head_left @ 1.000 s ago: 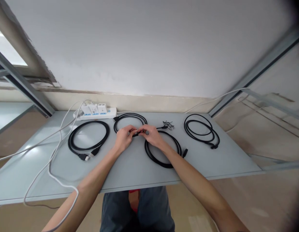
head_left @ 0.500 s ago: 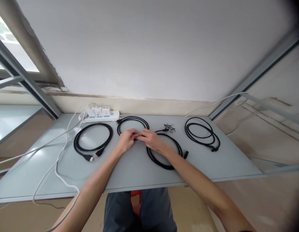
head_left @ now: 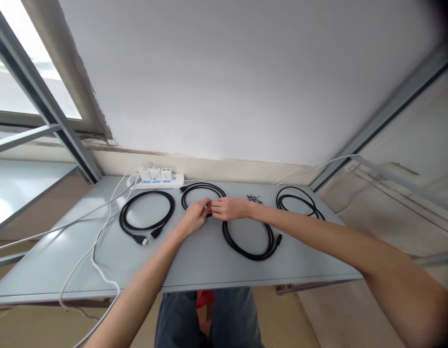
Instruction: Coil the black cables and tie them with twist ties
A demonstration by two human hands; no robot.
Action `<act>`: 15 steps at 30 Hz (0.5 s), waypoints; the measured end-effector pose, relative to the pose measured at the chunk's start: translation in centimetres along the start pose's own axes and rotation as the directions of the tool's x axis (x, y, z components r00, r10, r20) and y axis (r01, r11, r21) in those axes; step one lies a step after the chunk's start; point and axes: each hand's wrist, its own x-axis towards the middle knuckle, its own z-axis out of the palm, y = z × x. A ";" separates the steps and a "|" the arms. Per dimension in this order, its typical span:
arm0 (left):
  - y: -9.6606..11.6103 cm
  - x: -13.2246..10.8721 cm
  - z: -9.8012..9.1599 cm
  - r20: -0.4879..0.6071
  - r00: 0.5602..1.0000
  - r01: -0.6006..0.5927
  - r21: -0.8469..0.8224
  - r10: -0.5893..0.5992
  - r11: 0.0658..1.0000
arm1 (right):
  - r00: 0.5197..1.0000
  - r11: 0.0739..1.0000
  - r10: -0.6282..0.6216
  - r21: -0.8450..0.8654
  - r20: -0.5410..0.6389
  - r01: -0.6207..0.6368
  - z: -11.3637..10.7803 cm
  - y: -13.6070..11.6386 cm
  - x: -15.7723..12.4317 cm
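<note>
On the grey shelf [head_left: 195, 261], my left hand [head_left: 196, 216] and my right hand [head_left: 229, 209] meet at the near side of a coiled black cable [head_left: 202, 185]. The fingers of my left hand are closed on this coil. My right hand's fingers are pinched together against the left fingertips; whatever is between them is hidden. A second black cable coil [head_left: 245, 253] lies just nearer, partly under my right wrist. Behind the right forearm is a small pile of thin black ties [head_left: 254, 198].
A black HDMI cable coil [head_left: 122, 220] lies left, another black coil [head_left: 296, 188] right, partly covered by my forearm. At the back stands a white power strip [head_left: 176, 181] with chargers. White cords [head_left: 96, 237] trail over the left side. Metal posts [head_left: 75, 145] flank the shelf.
The view has shifted slightly. My right forearm has swung up and outward, now lying across the right side of the shelf. Both hands remain at the same coil, fingers still together.
</note>
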 end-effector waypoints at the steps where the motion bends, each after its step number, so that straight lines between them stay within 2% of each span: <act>1: 0.0 -0.1 -0.1 0.000 1.000 -0.025 0.047 0.025 0.999 | 1.000 1.000 -0.001 0.002 -0.014 0.001 -0.2 0.0 -0.1; 6: 0.1 -0.5 -0.5 0.086 0.995 -0.070 0.295 0.046 0.953 | 0.995 0.975 0.091 0.207 -0.036 -0.082 -0.4 0.2 -0.4; 9: 0.2 -0.6 -0.5 0.131 0.990 -0.095 0.315 0.056 0.944 | 0.995 0.942 0.096 0.322 0.025 -0.099 -0.1 0.6 -0.4; 12: 0.0 -0.5 -0.4 0.156 0.987 -0.098 0.315 0.051 0.944 | 0.995 0.913 0.095 0.396 0.030 -0.099 0.2 1.2 -0.1; 15: -0.2 -0.4 -0.5 0.176 0.983 -0.096 0.303 0.044 0.948 | 0.990 0.918 0.118 0.372 0.078 -0.139 0.1 1.3 0.5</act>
